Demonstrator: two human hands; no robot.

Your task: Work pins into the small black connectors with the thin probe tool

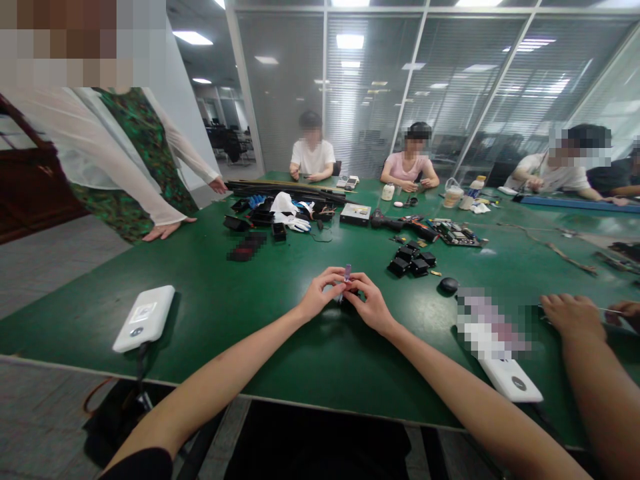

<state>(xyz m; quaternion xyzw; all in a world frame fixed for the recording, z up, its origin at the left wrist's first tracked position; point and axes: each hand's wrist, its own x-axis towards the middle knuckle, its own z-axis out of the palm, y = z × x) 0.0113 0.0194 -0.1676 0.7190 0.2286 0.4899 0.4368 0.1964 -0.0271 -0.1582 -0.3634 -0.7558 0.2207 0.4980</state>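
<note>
Above the middle of the green table (240,313), my left hand (320,295) and my right hand (373,303) meet fingertip to fingertip. Between them a small purplish strip (347,271) sticks up, pinched by the fingers of both hands. Part of a small dark piece (356,294) shows beneath the right fingers; its kind is too small and too covered to tell. Both hands are closed. Nearest to them on the tabletop is a cluster of small black boxes (411,259), beyond my right hand.
White power banks lie at left (145,319) and right (510,377), with a black mouse (449,286) near the right one. Farther back are white gloves (287,212), a power drill (400,223) and a circuit board (456,232). A neighbour's hand (573,317) works at right; several people surround the table.
</note>
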